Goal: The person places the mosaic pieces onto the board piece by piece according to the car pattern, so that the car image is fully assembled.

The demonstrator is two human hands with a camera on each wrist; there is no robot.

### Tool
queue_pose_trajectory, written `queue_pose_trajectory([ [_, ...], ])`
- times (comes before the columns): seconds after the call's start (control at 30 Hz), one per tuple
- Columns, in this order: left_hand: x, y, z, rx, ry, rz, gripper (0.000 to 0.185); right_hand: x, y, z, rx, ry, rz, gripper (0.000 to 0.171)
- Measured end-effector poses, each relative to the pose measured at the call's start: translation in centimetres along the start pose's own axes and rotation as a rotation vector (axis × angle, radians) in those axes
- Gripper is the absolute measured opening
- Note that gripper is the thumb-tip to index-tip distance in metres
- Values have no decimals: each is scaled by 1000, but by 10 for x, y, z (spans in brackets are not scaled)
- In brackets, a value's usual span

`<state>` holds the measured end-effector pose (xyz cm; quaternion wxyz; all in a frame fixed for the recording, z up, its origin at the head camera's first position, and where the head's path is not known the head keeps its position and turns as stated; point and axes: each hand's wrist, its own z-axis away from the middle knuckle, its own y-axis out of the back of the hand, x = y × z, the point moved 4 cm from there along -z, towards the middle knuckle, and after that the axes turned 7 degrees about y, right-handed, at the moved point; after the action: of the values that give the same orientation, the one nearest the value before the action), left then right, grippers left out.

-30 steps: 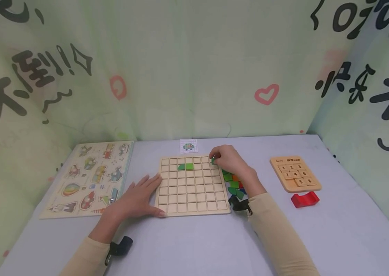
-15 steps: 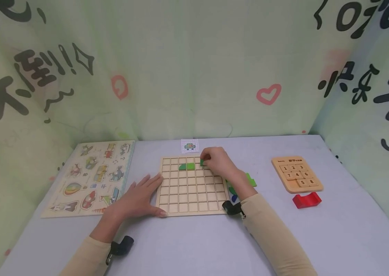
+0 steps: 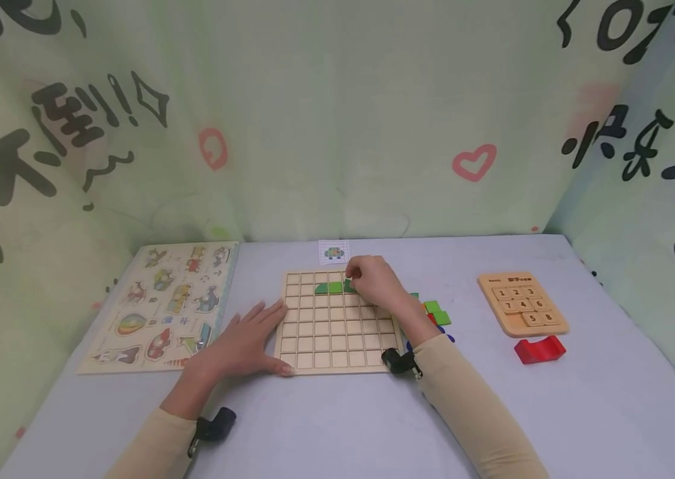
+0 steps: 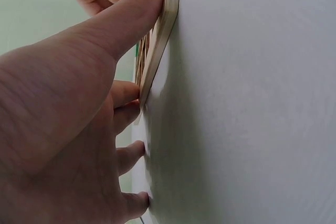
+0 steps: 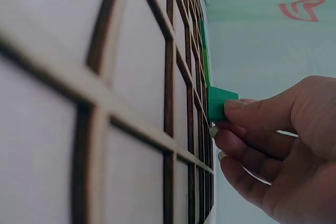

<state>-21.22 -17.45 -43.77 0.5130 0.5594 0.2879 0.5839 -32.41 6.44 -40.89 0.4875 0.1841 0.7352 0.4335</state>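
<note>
A wooden grid board (image 3: 337,339) lies on the table. In its second row from the back sit a dark green piece (image 3: 321,289) with a slanted or curved side and a light green square (image 3: 335,287). My right hand (image 3: 376,283) pinches a dark green piece (image 5: 219,103) between thumb and fingers, its edge at the grid just right of the light green square. My left hand (image 3: 244,342) lies with fingers spread at the board's left edge, the thumb on its front left corner. In the left wrist view, the fingertips (image 4: 137,149) touch the table beside the board.
Loose coloured pieces (image 3: 435,313) lie right of the board, partly behind the right forearm. A small pattern card (image 3: 334,252) is behind it. A picture puzzle board (image 3: 160,306) lies left; a wooden number puzzle (image 3: 523,305) and a red holder (image 3: 540,350) lie right.
My right hand has moved left over the board with the dark green piece, then down to the cell beside the light green square. The left hand has stayed on the board's edge.
</note>
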Motion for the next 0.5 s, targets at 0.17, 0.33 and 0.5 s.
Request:
queue_pose_trajectory([
  [0.17, 1, 1, 0, -1, -3, -6, 120, -1, 1, 1, -17, -9, 22, 12],
  [0.33, 1, 1, 1, -4, -7, -4, 120, -4, 1, 2, -60, -23, 55, 23],
  [0.5, 1, 1, 1, -3, -3, -4, 120, -7, -1, 3, -93, 10, 100, 26],
])
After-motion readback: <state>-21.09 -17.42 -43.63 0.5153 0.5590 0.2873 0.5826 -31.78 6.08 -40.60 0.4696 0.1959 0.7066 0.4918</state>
